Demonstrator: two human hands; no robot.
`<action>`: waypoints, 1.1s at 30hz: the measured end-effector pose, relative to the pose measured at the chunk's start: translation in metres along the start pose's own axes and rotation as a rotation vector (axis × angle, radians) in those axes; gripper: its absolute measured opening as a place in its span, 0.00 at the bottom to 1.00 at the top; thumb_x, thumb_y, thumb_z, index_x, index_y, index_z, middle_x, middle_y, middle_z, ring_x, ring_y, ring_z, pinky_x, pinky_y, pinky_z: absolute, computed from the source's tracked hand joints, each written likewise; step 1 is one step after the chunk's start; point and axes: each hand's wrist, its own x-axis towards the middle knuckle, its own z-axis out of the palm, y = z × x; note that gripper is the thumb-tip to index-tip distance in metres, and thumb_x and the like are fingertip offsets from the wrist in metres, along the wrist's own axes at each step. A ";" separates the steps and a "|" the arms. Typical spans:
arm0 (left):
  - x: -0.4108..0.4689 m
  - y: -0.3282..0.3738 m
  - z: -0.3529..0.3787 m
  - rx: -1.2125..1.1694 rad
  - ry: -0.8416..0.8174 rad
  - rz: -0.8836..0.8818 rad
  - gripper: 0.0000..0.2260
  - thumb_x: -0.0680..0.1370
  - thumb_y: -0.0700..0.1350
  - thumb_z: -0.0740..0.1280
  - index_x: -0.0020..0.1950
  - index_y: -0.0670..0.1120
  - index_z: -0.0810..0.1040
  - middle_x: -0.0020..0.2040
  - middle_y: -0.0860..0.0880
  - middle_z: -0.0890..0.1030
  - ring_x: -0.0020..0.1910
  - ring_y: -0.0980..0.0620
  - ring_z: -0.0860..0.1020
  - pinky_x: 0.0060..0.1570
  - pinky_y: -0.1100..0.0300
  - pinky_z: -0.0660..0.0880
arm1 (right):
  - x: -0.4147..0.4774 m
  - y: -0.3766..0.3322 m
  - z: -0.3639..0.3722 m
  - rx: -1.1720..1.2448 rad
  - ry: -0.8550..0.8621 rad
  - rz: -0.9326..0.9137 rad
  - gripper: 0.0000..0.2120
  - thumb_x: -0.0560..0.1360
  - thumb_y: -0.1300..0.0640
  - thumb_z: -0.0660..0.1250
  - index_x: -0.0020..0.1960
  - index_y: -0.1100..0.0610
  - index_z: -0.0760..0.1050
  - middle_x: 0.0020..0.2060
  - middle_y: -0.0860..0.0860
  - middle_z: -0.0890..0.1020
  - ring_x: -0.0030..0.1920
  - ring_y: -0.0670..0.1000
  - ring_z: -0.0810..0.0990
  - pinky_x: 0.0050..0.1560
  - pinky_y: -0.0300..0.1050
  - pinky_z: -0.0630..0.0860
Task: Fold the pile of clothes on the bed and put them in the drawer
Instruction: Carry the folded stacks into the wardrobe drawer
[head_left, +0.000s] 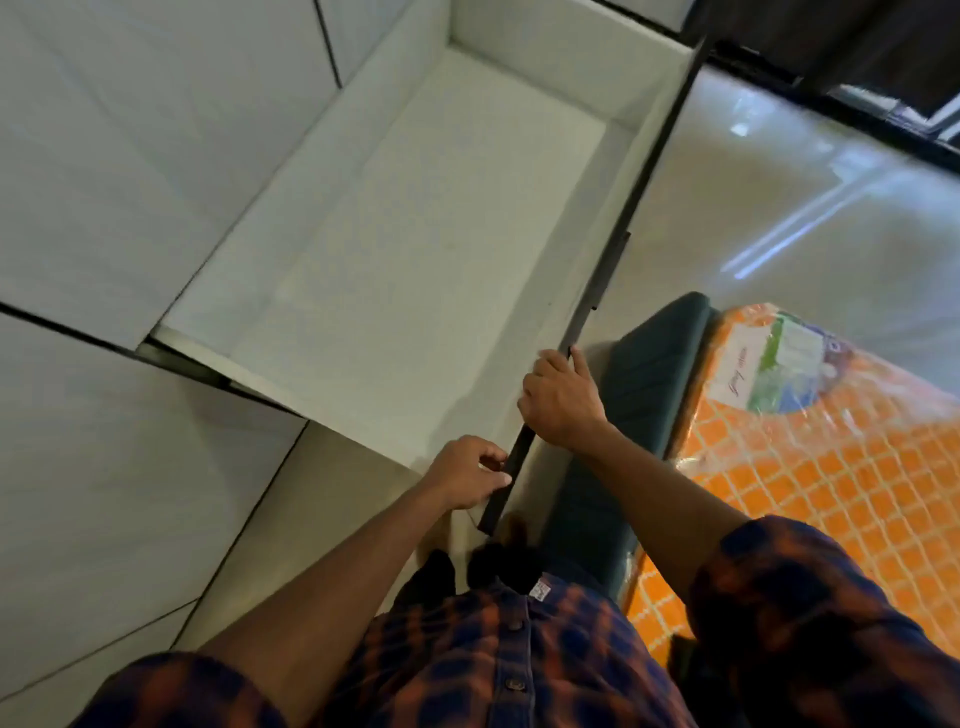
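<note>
Progress check: the drawer (395, 270) stood pulled well out from the white cabinet (130, 156), and its pale floor and walls showed nothing inside, so I judged no garment stowed yet. No clothes appeared anywhere in the head view, so I could not tell whether any folding had been done or where the pile lay. By my reading only the opening step was complete; folding and loading were all left to do. Hands: both were clamped on the dark drawer front (602, 280) and lay apart from each other along it. My left hand (467, 473) pinched the near end of the strip between thumb and curled fingers. My right hand (561, 402) was wrapped over the top edge further along, with one finger lying straight against it. Surroundings: the bed (639, 395) sat just beside the drawer front on my right, its padded teal frame nearly touching it. It carried an orange checked mattress (831, 467) in clear plastic wrap with a printed label (763, 369) near the corner. The floor (779, 182) was glossy pale tile with streaks of reflected light. My plaid sleeves (805, 597) filled the bottom of the view.
</note>
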 end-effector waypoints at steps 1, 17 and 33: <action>0.002 0.001 0.001 0.054 0.021 0.005 0.16 0.75 0.48 0.75 0.60 0.44 0.83 0.56 0.48 0.84 0.51 0.52 0.82 0.51 0.59 0.78 | -0.003 0.000 0.002 0.024 0.002 -0.006 0.21 0.84 0.44 0.52 0.62 0.52 0.79 0.72 0.53 0.74 0.80 0.55 0.58 0.79 0.64 0.49; -0.020 0.034 0.028 0.177 0.399 0.181 0.04 0.78 0.41 0.69 0.50 0.48 0.83 0.43 0.53 0.83 0.42 0.52 0.81 0.40 0.65 0.74 | -0.090 -0.002 0.035 0.548 0.085 -0.046 0.20 0.81 0.50 0.65 0.72 0.46 0.72 0.79 0.49 0.63 0.78 0.54 0.60 0.70 0.58 0.69; -0.043 0.078 0.290 0.784 -0.562 0.310 0.07 0.78 0.41 0.68 0.48 0.55 0.78 0.44 0.53 0.82 0.46 0.52 0.81 0.49 0.54 0.77 | -0.458 0.018 0.283 1.441 0.164 1.600 0.16 0.75 0.53 0.69 0.63 0.52 0.81 0.61 0.56 0.80 0.60 0.58 0.80 0.60 0.49 0.75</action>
